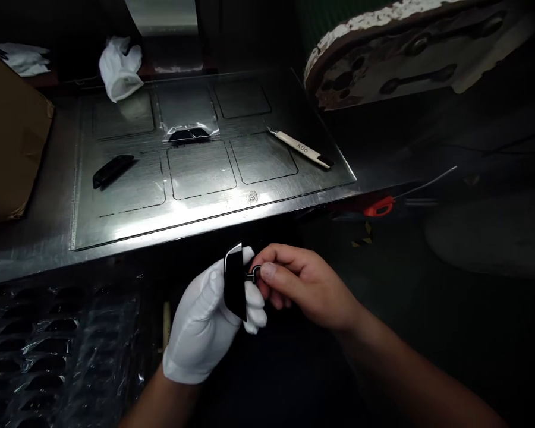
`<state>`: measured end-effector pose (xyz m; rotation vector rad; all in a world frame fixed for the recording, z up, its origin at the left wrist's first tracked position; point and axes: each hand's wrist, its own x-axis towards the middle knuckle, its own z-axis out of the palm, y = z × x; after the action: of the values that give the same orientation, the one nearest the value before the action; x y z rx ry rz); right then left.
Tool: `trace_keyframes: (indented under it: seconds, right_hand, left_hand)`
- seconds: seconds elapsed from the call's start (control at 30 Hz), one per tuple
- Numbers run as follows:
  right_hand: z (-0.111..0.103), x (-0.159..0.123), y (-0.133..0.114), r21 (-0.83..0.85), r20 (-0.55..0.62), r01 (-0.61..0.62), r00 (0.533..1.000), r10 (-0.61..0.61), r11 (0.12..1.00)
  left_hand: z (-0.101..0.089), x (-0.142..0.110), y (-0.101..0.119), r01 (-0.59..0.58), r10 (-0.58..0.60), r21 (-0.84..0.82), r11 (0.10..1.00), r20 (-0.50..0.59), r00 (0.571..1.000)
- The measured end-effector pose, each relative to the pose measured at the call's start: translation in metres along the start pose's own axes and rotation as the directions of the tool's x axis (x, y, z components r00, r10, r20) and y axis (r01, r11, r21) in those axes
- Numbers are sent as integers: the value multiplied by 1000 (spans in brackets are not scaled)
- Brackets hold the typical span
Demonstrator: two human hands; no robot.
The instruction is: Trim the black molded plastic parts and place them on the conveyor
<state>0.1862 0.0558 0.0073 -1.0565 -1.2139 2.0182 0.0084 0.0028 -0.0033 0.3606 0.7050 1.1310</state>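
My left hand, in a white glove, is closed around a glossy black part with slanted ends, held upright in front of the metal bench. My bare right hand pinches a small dark curved piece that sticks out from the right side of that part. Its inner end is hard to make out. On the bench lies a similar dark part, and behind it a bagged black part in clear plastic. A cream craft knife marked A06 rests to the right.
The metal plate on the bench has outlined squares. White gloves lie at the back, and a cardboard box stands left. Trays of black parts sit lower left. Heavy machinery overhangs the right; an orange-handled tool is below.
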Motion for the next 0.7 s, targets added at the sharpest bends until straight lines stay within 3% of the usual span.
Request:
trace_keyframes:
  seconds: [0.13,0.23,0.3,0.37,0.4,0.47,0.6,0.63,0.7]
  right_hand:
    - [1,3,6,15,-19,-28,999,28,999]
    - [-1,4,5,-143,-88,102,989,-115,984]
    - [-6,4,2,-391,-49,319,929,-366,863]
    - [-13,7,-1,-572,136,519,824,-550,636]
    - [-16,8,-3,-604,237,581,784,-573,545]
    - [-22,11,-5,-603,368,641,752,-547,475]
    - [-24,11,-6,-568,396,641,762,-512,515]
    - [-23,10,-6,-553,360,608,791,-494,570]
    - [-19,8,-5,-488,226,443,897,-381,752]
  left_hand:
    - [-3,0,-2,31,-31,-7,1000,-32,999]
    - [-9,1,-4,126,-127,-23,992,-53,991]
    - [-15,1,-5,176,-180,-41,983,-103,978]
    - [-21,2,-6,145,-152,-61,987,-122,981]
    - [-23,2,-5,114,-121,-65,991,-99,988]
    - [-26,3,-5,68,-70,-67,995,-14,997]
    - [-25,4,-6,50,-48,-63,997,45,998]
    - [-24,4,-7,43,-41,-70,997,34,999]
    - [-23,4,-9,23,-21,-88,996,13,1000]
